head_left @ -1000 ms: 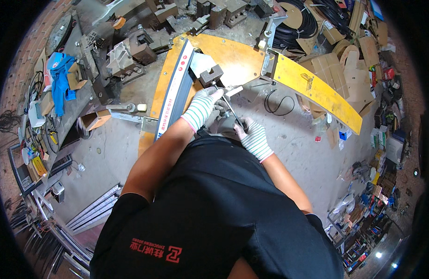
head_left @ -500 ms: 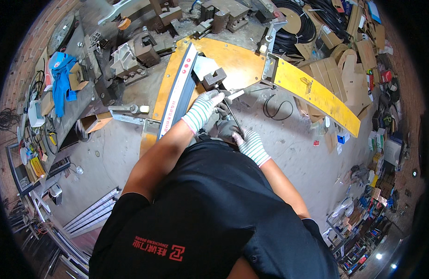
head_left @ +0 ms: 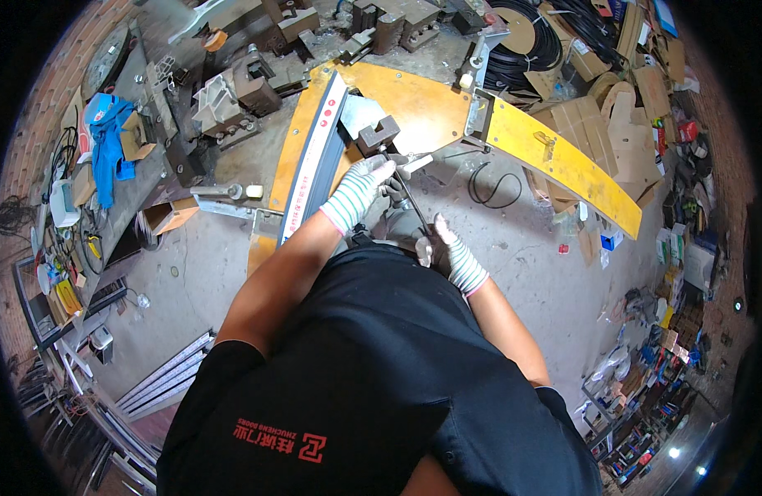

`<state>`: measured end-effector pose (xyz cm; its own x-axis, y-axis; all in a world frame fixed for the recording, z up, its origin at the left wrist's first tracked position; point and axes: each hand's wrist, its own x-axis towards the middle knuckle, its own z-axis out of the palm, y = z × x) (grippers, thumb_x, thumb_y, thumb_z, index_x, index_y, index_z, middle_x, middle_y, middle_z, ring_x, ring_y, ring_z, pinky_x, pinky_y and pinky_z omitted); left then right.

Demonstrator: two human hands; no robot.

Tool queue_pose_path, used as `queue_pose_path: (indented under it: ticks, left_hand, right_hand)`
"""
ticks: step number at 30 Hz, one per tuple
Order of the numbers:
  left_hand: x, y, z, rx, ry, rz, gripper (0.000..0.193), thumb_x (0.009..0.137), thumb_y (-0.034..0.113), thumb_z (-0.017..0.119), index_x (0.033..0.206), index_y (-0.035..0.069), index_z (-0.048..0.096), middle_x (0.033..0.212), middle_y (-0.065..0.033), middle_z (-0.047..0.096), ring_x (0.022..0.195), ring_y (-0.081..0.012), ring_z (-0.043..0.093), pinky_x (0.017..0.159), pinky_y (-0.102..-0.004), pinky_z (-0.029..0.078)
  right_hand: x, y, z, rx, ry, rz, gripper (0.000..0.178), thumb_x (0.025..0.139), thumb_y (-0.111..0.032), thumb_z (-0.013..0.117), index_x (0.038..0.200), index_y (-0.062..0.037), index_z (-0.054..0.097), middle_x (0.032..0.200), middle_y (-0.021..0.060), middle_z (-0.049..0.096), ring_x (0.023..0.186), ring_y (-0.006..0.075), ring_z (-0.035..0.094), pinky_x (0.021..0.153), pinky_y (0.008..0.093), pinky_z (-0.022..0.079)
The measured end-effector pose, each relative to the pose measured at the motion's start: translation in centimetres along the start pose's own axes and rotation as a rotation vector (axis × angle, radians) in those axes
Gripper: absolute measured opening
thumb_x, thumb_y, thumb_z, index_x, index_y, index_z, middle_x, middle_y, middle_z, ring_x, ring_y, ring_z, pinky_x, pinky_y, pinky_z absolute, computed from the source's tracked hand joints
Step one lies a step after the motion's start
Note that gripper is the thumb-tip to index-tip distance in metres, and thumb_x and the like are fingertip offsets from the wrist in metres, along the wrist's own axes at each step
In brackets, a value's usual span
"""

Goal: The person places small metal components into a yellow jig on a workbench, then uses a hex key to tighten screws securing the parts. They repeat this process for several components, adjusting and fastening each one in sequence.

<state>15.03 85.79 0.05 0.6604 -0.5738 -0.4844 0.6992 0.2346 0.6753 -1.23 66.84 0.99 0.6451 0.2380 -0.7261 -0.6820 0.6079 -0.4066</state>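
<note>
My gloved left hand [head_left: 363, 192] is closed round the upper part of a thin dark metal rod [head_left: 411, 199], just below a brown metal block with a notch [head_left: 378, 135]. The rod slants down toward my right hand [head_left: 454, 255], whose fingers curl at its lower end with the thumb raised. Both gloves are white with green stripes. A short pale strip [head_left: 418, 163] sticks out beside my left fingertips. Left of that hand, a long white-and-grey profile [head_left: 316, 157] lies across the yellow bench plate [head_left: 414, 99]. My fingers partly hide the rod's ends.
A curved yellow arm [head_left: 563, 157] reaches right from the bench. Metal blocks [head_left: 236, 103] crowd its far left side. Coiled black hose [head_left: 526, 50] and flattened cardboard [head_left: 621, 132] lie at the far right. A loose black cable [head_left: 492, 190] rests on the floor; profiles [head_left: 166, 376] are stacked lower left.
My right hand has shifted slightly right and its thumb has lifted away from the fingers. My left hand stays almost where it was, by the notched block.
</note>
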Motion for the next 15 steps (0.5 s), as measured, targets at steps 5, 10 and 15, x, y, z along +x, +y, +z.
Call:
queue_pose_path:
  ticks: [5, 10, 15]
  left_hand:
    - [0.3, -0.5, -0.2, 0.001, -0.053, 0.053, 0.028, 0.105, 0.017, 0.053, 0.126, 0.003, 0.065, 0.101, -0.0099, 0.072, 0.078, -0.0151, 0.066, 0.068, -0.0289, 0.056]
    - [0.4, -0.8, -0.4, 0.006, -0.060, 0.045, 0.029, 0.106, 0.018, 0.053, 0.128, 0.004, 0.066, 0.102, -0.0084, 0.072, 0.081, -0.0146, 0.065, 0.071, -0.0289, 0.056]
    - [0.2, -0.7, -0.4, 0.013, -0.043, 0.031, 0.029, 0.106, 0.018, 0.052, 0.129, 0.005, 0.066, 0.104, -0.0072, 0.071, 0.082, -0.0136, 0.064, 0.072, -0.0287, 0.055]
  right_hand:
    - [-0.1, 0.3, 1.6, -0.027, 0.013, 0.037, 0.049, 0.094, -0.051, 0.071, 0.124, -0.0127, 0.062, 0.086, -0.0027, 0.067, 0.067, 0.0085, 0.062, 0.060, 0.0218, 0.052]
    - [-0.2, 0.7, 2.1, 0.238, -0.027, -0.008, 0.050, 0.094, -0.055, 0.068, 0.125, -0.0160, 0.064, 0.085, -0.0020, 0.067, 0.067, 0.0100, 0.062, 0.062, 0.0254, 0.053]
    - [0.3, 0.9, 1.3, 0.199, -0.025, -0.067, 0.045, 0.096, -0.053, 0.066, 0.104, -0.0086, 0.064, 0.073, 0.0006, 0.063, 0.060, 0.0109, 0.056, 0.054, 0.0266, 0.046]
